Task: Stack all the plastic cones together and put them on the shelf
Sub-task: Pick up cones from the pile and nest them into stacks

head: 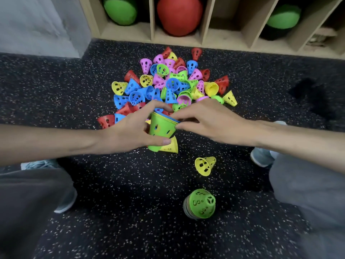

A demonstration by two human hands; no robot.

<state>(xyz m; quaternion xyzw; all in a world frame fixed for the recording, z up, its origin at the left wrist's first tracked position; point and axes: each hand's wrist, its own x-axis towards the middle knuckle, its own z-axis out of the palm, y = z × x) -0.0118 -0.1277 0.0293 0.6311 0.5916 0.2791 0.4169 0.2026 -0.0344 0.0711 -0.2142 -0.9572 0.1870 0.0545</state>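
Observation:
A heap of small perforated plastic cones (168, 81) in red, blue, yellow, green and pink lies on the dark speckled floor in front of the shelf (220, 37). My left hand (130, 129) grips a nested stack of cones (161, 126), green on the outside with yellow and blue rims showing at its wide end. My right hand (207, 120) pinches the rim of that stack with thumb and forefinger. A finished stack topped by a green cone (200, 203) stands on the floor near my right knee. A single yellow cone (204, 165) lies on its side between them.
The wooden shelf has open cubbies holding a green ball (120, 9), a red ball (179, 14) and another green ball (283, 16); one cubby (222, 27) between them looks free. My knees and shoes (65, 200) frame the floor on both sides. A grey wall (37, 25) stands at far left.

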